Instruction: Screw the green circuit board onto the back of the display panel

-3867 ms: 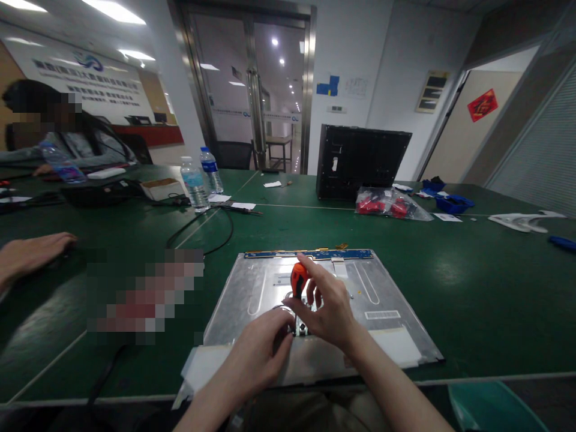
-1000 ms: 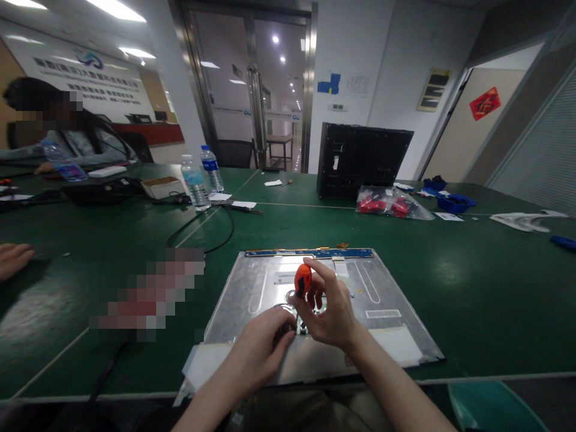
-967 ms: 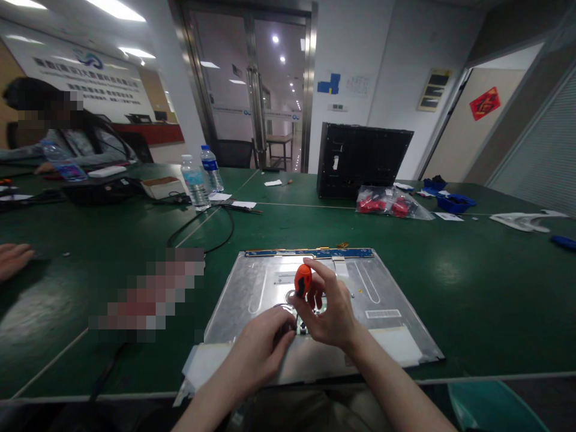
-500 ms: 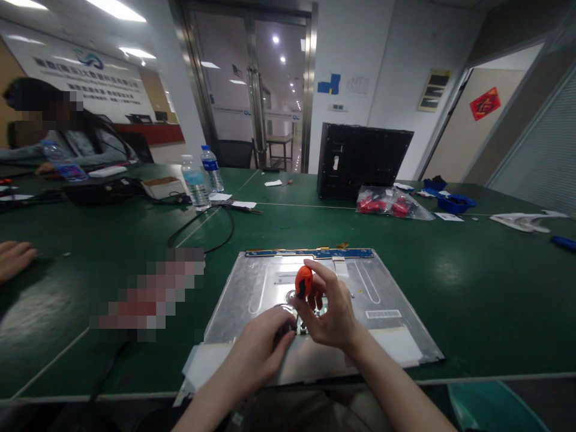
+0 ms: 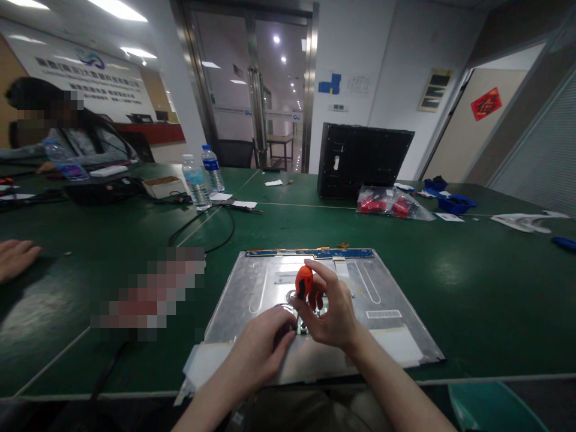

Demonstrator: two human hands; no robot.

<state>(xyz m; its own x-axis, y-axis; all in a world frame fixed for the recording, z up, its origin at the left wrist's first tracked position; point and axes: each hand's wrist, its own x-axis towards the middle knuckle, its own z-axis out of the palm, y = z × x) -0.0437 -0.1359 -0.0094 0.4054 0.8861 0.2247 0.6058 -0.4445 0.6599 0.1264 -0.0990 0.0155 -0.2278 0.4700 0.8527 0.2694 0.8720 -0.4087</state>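
A flat display panel (image 5: 387, 288) lies metal back up on the green table, with a blue circuit strip (image 5: 288, 254) along its far edge. My right hand (image 5: 333, 309) grips a screwdriver (image 5: 304, 282) by its orange and black handle. The screwdriver stands nearly upright over the middle of the panel, its shaft pointing down at a small board that my fingers partly cover. Close beside the shaft, my left hand (image 5: 265, 336) rests on the panel with its fingers curled together. Whatever those fingers pinch is hidden, and so is the screwdriver's tip.
Behind the panel stand a black monitor (image 5: 364, 161) and a clear bag with red parts (image 5: 391, 205). Water bottles (image 5: 196, 183) and cables are at the back left. Another person's hand (image 5: 18, 259) rests at the left edge. Blue trays (image 5: 455, 204) sit at the back right.
The other person's hand at the left edge has slid slightly to the right. My two hands, the screwdriver and the panel look unmoved.
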